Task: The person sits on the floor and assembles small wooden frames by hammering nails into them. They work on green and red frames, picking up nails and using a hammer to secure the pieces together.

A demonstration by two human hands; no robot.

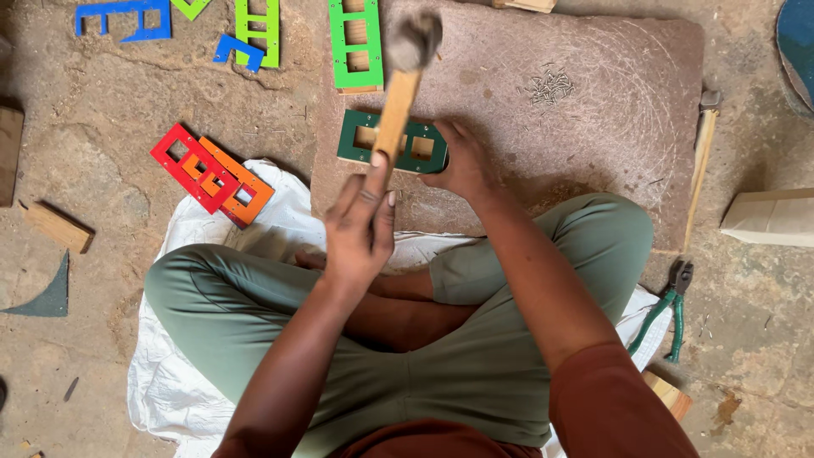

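This is a rough floor-level craft workshop. A worn stone slab (593, 127) serves as a bench on the dusty ground, with loose nails (551, 85), pliers (666, 309), wood offcuts (58, 227) and painted cut-out frames (212, 174) scattered around.
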